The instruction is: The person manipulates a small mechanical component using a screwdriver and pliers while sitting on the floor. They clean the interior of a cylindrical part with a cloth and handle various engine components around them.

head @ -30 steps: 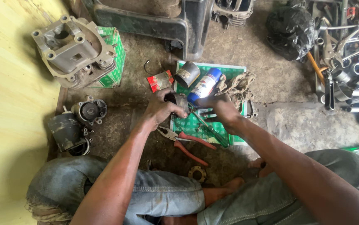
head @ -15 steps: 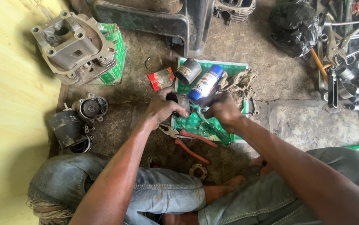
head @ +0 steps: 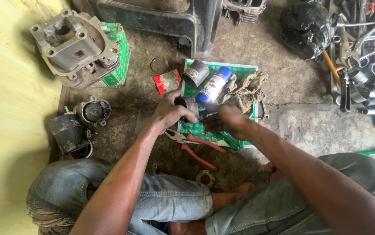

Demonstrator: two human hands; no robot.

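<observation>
A small grey metal cylinder part [head: 189, 105] sits in the left hand [head: 168, 111], its grip closed around it, over the green card sheet [head: 205, 129] on the floor. The right hand [head: 224, 119] pinches a thin tool [head: 205, 115] — tip at the part. Just beyond lies a blue spray can [head: 213, 86]; red-handled pliers [head: 196, 146] lie nearer.

A rough, dirty concrete floor [head: 283, 82] fills the view in flat daylight. A yellow painted wall [head: 9, 130] runs far out to the left of the fingers. Beyond the fingertips stands a dark plastic panel [head: 161, 19]; a raised concrete ledge [head: 326, 126] lies to their right.
</observation>
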